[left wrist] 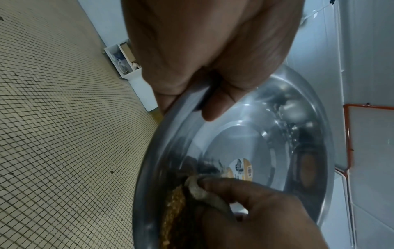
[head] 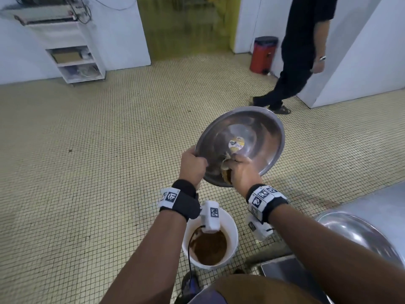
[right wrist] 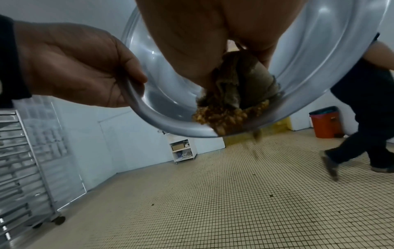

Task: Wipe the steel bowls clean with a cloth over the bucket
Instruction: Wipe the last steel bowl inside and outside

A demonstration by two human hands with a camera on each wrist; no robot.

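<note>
A wide steel bowl (head: 252, 137) is tilted toward me above the white bucket (head: 232, 233), which holds brown sludge. My left hand (head: 192, 165) grips the bowl's near left rim (left wrist: 170, 128), thumb inside. My right hand (head: 241, 170) grips a grey-brown cloth (right wrist: 238, 84) and presses it against the bowl's lower inside wall. A clump of brown food residue (right wrist: 224, 118) sits at the lower rim under the cloth, and bits drop off the edge. A round paper label (head: 236, 144) sticks to the bowl's bottom.
A second steel bowl (head: 359, 235) lies on a steel counter at my right. A person in black (head: 302, 53) walks at the back right beside a red bin (head: 264, 54). A white shelf unit (head: 76, 62) stands back left; a tray rack (right wrist: 23, 168) stands left.
</note>
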